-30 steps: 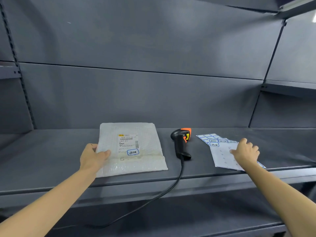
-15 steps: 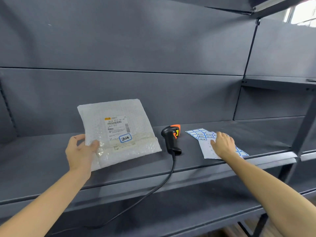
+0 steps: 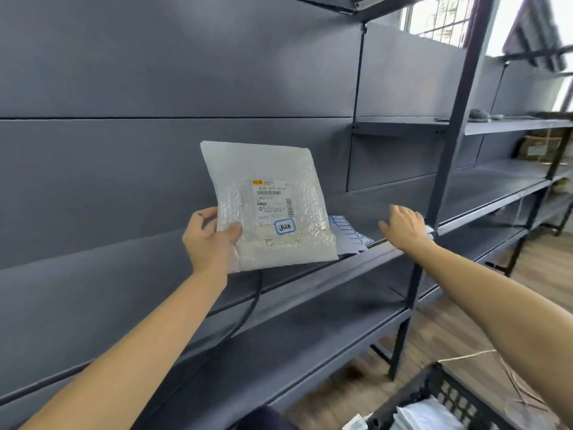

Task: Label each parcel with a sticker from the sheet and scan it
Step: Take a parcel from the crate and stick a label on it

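Since my left hand (image 3: 210,240) pinches the blue-stickered white bubble-wrap parcel (image 3: 269,206) at frame centre, labelling looks done; right hand (image 3: 403,226) relaxed, holding nothing; scan status unclear.

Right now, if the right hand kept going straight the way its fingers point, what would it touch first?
Probably the grey shelf or its back panel; the right hand points up-left past the sticker sheet. Depth is unclear.

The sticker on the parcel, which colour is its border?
Blue border, white inside, on the sticker; the head view shows it best.
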Motion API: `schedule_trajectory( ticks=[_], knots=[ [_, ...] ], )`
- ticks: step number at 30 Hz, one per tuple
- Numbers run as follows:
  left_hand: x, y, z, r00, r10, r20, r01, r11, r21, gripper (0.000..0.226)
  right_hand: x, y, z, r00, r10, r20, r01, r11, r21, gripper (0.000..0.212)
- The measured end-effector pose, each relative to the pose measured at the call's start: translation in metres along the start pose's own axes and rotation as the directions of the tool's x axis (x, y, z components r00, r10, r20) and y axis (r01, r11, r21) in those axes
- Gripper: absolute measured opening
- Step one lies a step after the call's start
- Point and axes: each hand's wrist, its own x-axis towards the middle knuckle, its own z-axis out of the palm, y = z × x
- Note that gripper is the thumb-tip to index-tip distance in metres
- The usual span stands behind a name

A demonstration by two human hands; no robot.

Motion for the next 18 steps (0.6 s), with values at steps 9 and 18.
schedule_trajectory(
  ticks=[9, 18],
  knots=[
    [-0.064, -0.054, 0.102, 0.951, -0.173, 0.257, 0.206, 0.973, -0.106, 0.037, -0.046, 0.117, 0.0, 0.981, 0.19, 0.022, -0.189, 0.981, -0.043, 0.038],
    [-0.139, -0.145, 0.144, 0.855, -0.351, 0.381, 0.343, 0.935, 0.091, 0.04, -0.12, 0.21, 0.066, 0.876, 0.434, 0.21, -0.443, 0.897, -0.008, 0.05]
  ],
)
